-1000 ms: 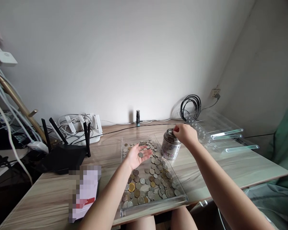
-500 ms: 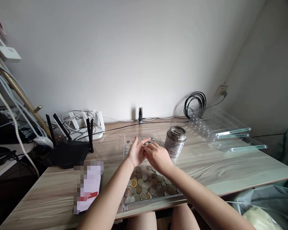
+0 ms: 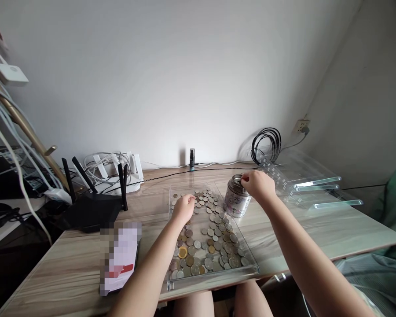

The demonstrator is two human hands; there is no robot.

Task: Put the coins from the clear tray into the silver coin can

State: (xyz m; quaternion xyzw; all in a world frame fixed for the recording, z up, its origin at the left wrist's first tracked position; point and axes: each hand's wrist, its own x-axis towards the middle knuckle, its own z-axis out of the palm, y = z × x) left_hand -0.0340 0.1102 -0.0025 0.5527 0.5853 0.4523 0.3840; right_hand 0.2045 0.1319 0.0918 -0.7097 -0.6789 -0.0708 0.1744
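Observation:
My right hand [image 3: 258, 185] is closed in a pinch over the lid of a silver, purple-patterned coin tin [image 3: 236, 204], fingertips at the top near its slot. Anything between those fingers is hidden. My left hand [image 3: 185, 208] hovers over the left part of a clear acrylic tray [image 3: 214, 278], fingers curled together; what it holds, if anything, does not show. Many loose coins [image 3: 208, 264] lie across the tray, mostly silver, some brassy, including one bright gold-coloured coin [image 3: 182, 252]. The tin stands upright just right of the tray.
A phone [image 3: 123, 255] lies at the left, in front of a black router [image 3: 94, 211] and a white router [image 3: 132, 187] with tangled cables. A small dark bottle [image 3: 192, 159] is by the wall. Coiled black cable [image 3: 266, 145] and clear acrylic trays [image 3: 317, 187] occupy the right.
My right hand has moved away from my left palm, rightward to the tin's lid. My left hand has curled its fingers and lowered slightly, uncovering more coins.

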